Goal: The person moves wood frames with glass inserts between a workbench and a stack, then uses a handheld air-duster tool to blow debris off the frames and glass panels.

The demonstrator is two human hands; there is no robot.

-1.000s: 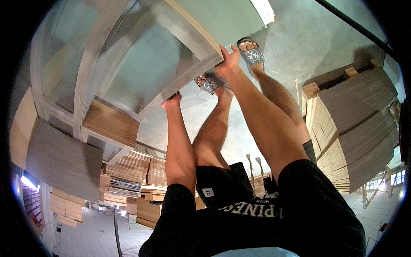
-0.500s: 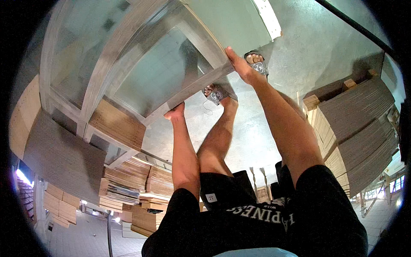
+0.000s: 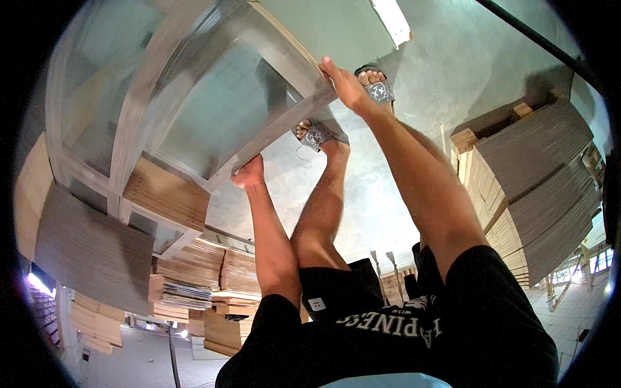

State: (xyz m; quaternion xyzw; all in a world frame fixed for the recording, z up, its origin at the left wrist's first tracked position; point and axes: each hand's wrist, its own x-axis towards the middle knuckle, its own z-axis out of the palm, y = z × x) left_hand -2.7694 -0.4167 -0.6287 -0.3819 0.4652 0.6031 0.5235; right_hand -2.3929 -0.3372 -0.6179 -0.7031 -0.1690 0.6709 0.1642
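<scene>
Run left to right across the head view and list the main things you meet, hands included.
Grey-brown panel, brown wooden stack, left hand, grey left sandal, right hand, board stack with a grey-brown top.

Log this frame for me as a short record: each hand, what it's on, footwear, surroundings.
left hand: at the frame's near edge, fingers partly hidden
right hand: at the frame's near right corner
item: large greyish wooden frame divided by bars; whether the sections are glazed is unclear
footwear: grey sandals on both feet
right side: dark-topped stack of boards with pale sides
left side: dark brown panel surface; light wooden stacks farther back
floor: smooth grey around the feet
</scene>
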